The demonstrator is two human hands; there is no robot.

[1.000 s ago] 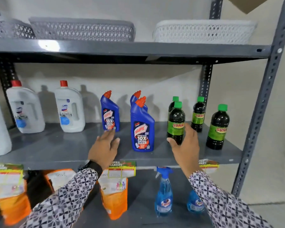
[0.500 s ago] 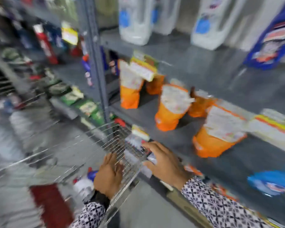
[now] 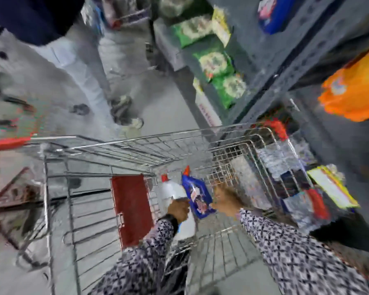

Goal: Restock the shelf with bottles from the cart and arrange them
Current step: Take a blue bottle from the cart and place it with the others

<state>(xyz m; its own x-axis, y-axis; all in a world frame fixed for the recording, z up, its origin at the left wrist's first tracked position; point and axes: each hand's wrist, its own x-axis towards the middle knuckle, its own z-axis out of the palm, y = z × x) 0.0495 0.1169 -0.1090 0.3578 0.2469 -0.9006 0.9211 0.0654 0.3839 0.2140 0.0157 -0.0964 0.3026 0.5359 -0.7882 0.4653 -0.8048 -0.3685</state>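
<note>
Grey shop flooring (image 3: 166,107) fills the upper middle of the blurred head view, with a grey metal shelf unit (image 3: 303,50) running along the right side. One wire shopping cart (image 3: 136,150) with a red handle (image 3: 6,143) and one dark red flap (image 3: 132,207) stands just beside the shelf unit. Two bottles lie inside the cart basket: one white bottle (image 3: 168,191) with a red cap, and one blue bottle (image 3: 197,196) with an orange-red nozzle cap; its label writing is too smeared to read. Both hands reach into the basket. Left hand (image 3: 178,209) is closed over the white bottle's handle area. Right hand (image 3: 226,202), fingers spread, touches the lower right edge of the blue bottle; whether it grips the bottle cannot be told. Both sleeves (image 3: 296,258) carry a black-and-white lattice print. Shelf stock includes at least three green packets (image 3: 215,62) and one orange pouch (image 3: 354,90). Legs of one other person (image 3: 77,60) stand beyond the cart.
</note>
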